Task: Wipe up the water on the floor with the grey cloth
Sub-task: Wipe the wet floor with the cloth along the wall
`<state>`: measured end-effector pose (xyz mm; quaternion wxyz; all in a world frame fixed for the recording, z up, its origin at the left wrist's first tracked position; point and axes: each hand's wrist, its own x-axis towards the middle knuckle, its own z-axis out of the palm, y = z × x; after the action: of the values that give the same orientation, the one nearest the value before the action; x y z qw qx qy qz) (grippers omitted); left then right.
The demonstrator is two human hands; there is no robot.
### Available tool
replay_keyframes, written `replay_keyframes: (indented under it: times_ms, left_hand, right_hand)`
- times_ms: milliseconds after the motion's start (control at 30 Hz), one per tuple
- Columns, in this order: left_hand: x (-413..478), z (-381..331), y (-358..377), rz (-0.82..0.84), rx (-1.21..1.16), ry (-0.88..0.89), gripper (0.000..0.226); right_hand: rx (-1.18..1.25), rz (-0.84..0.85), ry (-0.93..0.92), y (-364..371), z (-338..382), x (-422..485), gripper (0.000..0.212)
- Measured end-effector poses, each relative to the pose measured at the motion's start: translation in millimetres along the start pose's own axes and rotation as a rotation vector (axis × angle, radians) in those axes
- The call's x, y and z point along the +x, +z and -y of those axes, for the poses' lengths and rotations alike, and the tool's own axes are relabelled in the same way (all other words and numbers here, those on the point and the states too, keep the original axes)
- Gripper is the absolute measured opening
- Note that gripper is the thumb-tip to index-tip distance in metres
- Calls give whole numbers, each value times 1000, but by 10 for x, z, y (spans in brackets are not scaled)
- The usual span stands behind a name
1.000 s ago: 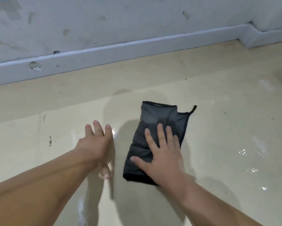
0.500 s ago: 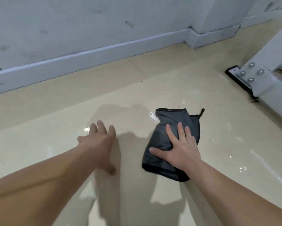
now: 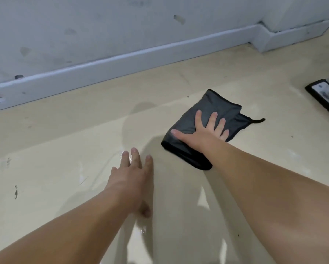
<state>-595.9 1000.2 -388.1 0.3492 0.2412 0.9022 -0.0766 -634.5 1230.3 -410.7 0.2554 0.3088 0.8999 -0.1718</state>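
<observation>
Wet floor (image 3: 64,178); right hand (image 3: 207,134) flat on unlabelled grey cloth (image 3: 203,115).

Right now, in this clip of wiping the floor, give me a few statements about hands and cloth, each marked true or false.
1. The right hand lies flat on the grey cloth. True.
2. The left hand grips the cloth. False: it is apart from the cloth, fingers spread on the floor.
3. The cloth is spread out in a single layer. False: it is folded.
4. A white skirting board runs along the wall. True.
</observation>
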Motion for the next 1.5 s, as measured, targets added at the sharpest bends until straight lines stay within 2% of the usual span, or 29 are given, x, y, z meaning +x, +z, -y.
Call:
replay_keyframes:
  times_ms: [200, 367, 433, 533, 667, 833, 933, 1000, 1067, 1133, 1267, 1400, 1500]
  left_hand:
    - [2, 41, 21, -27, 14, 12, 153]
    - [-114, 119, 87, -163, -122, 36, 151]
    - [-251, 142, 215, -203, -181, 28, 142]
    - [-596, 182, 518, -254, -127, 93, 118]
    - [-1024, 374, 839, -153, -59, 244, 97]
    - [-1468, 684, 1275, -148, -65, 427, 80]
    - [-1643, 864, 1410, -74, 98, 471, 79]
    - [-1726, 942, 1352, -47, 133, 438, 60]
    - [-1791, 979, 1244, -23, 76, 406, 47]
    - [-1846, 964, 1089, -12, 30, 402, 50]
    - [-1965, 831, 697, -142, -81, 455, 35]
    - [-2097, 625, 446, -61, -65, 480, 26]
    - [-2083, 603, 429, -30, -93, 463, 25]
  right_hand:
    - [-125, -58, -248, 394, -21, -370, 121]
    - [-197, -94, -352, 795, -110, -871, 111]
    - [-204, -112, -384, 985, -121, -1117, 107]
    - [-241, -98, -396, 1245, -77, -1481, 105]
    - [-302, -70, -406, 1515, 54, -1907, 108]
    - [-323, 33, -470, 1798, 64, -2463, 108]
    - [-295, 112, -411, 1735, 45, -2614, 111]
    - [-277, 177, -352, 1623, 116, -2706, 114]
    - [-270, 225, -267, 1457, 230, -2845, 112]
    - [-239, 253, -202, 1210, 335, -3023, 108]
    - [-332, 272, -155, 570, 551, -3540, 87]
    - [-472, 300, -106, 174, 666, -3811, 84]
    - [-489, 282, -113, 194, 711, -3682, 80]
